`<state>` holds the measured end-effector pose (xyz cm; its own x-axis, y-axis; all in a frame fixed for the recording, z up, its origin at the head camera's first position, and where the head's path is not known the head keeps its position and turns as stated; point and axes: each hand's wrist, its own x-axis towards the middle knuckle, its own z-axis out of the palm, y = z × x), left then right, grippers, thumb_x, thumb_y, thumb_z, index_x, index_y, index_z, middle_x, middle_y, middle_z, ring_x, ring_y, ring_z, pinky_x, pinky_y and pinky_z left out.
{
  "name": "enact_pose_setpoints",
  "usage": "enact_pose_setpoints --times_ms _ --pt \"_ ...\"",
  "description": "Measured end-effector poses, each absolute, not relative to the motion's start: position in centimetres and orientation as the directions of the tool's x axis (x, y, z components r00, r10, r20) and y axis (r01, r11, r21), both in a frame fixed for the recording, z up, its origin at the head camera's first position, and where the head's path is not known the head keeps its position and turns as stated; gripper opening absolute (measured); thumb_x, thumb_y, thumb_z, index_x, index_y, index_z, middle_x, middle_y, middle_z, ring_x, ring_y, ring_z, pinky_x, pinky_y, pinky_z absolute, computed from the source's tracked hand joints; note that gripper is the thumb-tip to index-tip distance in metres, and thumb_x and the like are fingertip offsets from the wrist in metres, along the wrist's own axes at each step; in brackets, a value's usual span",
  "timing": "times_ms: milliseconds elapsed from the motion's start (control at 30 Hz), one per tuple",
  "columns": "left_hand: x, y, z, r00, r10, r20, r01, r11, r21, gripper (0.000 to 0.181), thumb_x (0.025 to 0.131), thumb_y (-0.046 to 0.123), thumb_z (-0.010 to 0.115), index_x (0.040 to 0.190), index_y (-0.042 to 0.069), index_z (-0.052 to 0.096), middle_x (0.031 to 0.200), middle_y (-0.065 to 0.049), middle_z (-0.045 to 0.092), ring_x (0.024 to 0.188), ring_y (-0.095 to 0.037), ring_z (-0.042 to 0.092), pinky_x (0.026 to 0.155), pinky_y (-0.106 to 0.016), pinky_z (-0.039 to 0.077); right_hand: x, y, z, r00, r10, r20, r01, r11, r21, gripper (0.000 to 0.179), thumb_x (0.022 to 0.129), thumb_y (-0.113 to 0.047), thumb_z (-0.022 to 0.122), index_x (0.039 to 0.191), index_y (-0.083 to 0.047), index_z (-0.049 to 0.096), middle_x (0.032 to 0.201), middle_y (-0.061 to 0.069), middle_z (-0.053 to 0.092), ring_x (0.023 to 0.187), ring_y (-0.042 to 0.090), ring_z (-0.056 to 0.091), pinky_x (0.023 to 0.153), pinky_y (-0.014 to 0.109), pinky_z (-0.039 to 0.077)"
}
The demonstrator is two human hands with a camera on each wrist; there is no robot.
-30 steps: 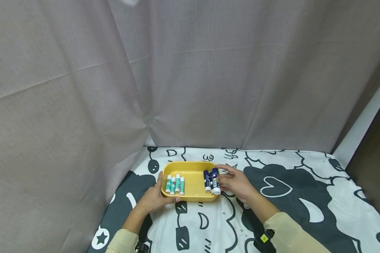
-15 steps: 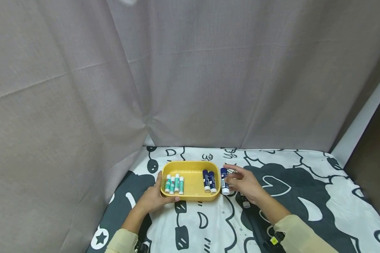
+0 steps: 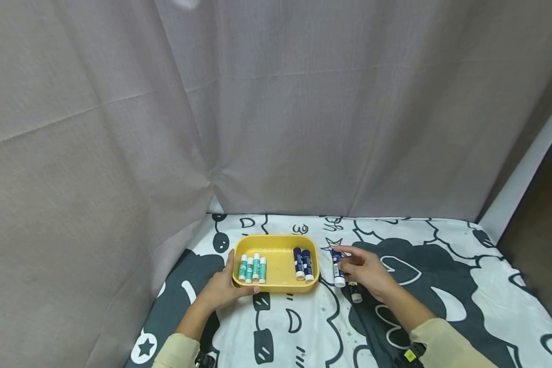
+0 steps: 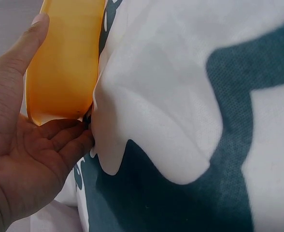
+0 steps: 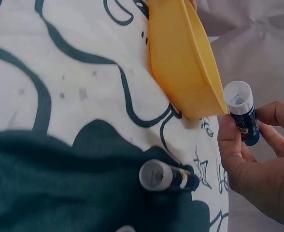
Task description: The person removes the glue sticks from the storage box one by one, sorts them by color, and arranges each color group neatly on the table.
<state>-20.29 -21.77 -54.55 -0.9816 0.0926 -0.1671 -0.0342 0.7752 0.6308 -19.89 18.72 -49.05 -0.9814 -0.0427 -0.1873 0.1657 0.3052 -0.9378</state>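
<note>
In the lower centre of the head view, the left hand [image 3: 223,288] grips the left end of a yellow tray [image 3: 280,255] between thumb and fingers, while the right hand [image 3: 364,268] has its fingertips closed in a pinch on a blue stick [image 3: 338,268], white end toward the bottom of the frame, just right of the tray and apart from it. Inside the tray lie four green sticks [image 3: 256,267] at the left and two navy sticks [image 3: 307,265] at the right. A loose stick [image 5: 168,176] lies on the patterned cloth [image 3: 322,327], below the right hand in the head view and at lower centre in the right wrist view.
</note>
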Motion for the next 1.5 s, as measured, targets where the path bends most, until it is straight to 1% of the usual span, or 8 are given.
enact_pose_setpoints --times_ms 267,467,700,1033,1233,1333,1500 --pt "-20.2 -21.8 -54.7 -0.980 0.089 -0.175 -0.042 0.776 0.630 0.152 0.073 0.076 0.093 0.179 0.013 0.004 0.155 -0.035 0.060 0.127 -0.039 0.069 0.110 -0.063 0.055 -19.6 20.8 -49.3 -0.981 -0.032 -0.194 0.172 0.334 -0.927 0.051 0.104 -0.004 0.073 0.153 -0.008 0.064 0.125 0.020 0.075 0.099 0.017 0.071 0.081 0.038 0.066" --pt "-20.3 -21.9 -54.7 -0.982 0.097 -0.165 -0.030 0.775 0.632 0.152 0.073 0.076 0.093 0.179 0.014 0.004 0.152 -0.035 0.062 0.124 -0.038 0.070 0.108 -0.061 0.056 -19.2 22.6 -49.8 -0.986 -0.047 -0.158 0.132 0.352 -0.927 0.052 0.105 -0.004 0.072 0.155 -0.002 0.060 0.124 0.024 0.073 0.099 0.018 0.071 0.080 0.036 0.066" --pt "-20.4 -21.9 -54.8 -0.982 0.101 -0.158 -0.023 0.773 0.635 0.152 0.073 0.076 0.093 0.179 0.013 0.004 0.152 -0.035 0.062 0.125 -0.038 0.071 0.108 -0.061 0.056 -19.0 24.3 -50.7 -0.987 -0.018 -0.158 0.136 0.424 -0.896 0.052 0.104 -0.003 0.072 0.155 -0.002 0.060 0.124 0.025 0.073 0.097 0.018 0.070 0.077 0.036 0.066" --pt "-20.3 -21.8 -54.6 -0.982 0.097 -0.162 -0.029 0.770 0.637 0.153 0.072 0.076 0.094 0.179 0.012 0.004 0.153 -0.035 0.061 0.126 -0.039 0.070 0.109 -0.062 0.055 -18.8 25.6 -52.1 -0.989 -0.021 -0.146 0.119 0.464 -0.878 0.051 0.103 -0.001 0.073 0.153 0.001 0.061 0.123 0.028 0.073 0.099 0.022 0.073 0.075 0.036 0.066" --pt "-20.3 -21.8 -54.5 -0.983 0.106 -0.151 -0.016 0.768 0.641 0.151 0.074 0.074 0.094 0.179 0.012 0.005 0.150 -0.036 0.063 0.124 -0.038 0.071 0.108 -0.061 0.056 -18.9 25.9 -52.8 -0.989 -0.005 -0.150 0.126 0.512 -0.850 0.049 0.103 -0.001 0.072 0.151 -0.001 0.063 0.119 0.025 0.074 0.100 0.022 0.072 0.076 0.036 0.066" --pt "-20.2 -21.8 -54.5 -0.984 0.113 -0.140 -0.002 0.772 0.636 0.149 0.075 0.072 0.094 0.179 0.011 0.005 0.148 -0.036 0.065 0.123 -0.038 0.072 0.108 -0.060 0.056 -18.8 25.9 -53.0 -0.989 -0.006 -0.147 0.120 0.544 -0.831 0.049 0.103 -0.002 0.072 0.150 0.000 0.064 0.116 0.022 0.073 0.096 0.022 0.072 0.075 0.035 0.065" --pt "-20.1 -21.9 -54.4 -0.984 0.115 -0.135 0.004 0.778 0.629 0.148 0.076 0.070 0.094 0.179 0.010 0.006 0.146 -0.036 0.066 0.119 -0.036 0.072 0.106 -0.060 0.057 -18.7 25.9 -53.1 -0.993 -0.024 -0.113 0.075 0.612 -0.787 0.047 0.100 -0.004 0.074 0.146 -0.001 0.068 0.111 0.019 0.074 0.088 0.019 0.070 0.070 0.032 0.061"
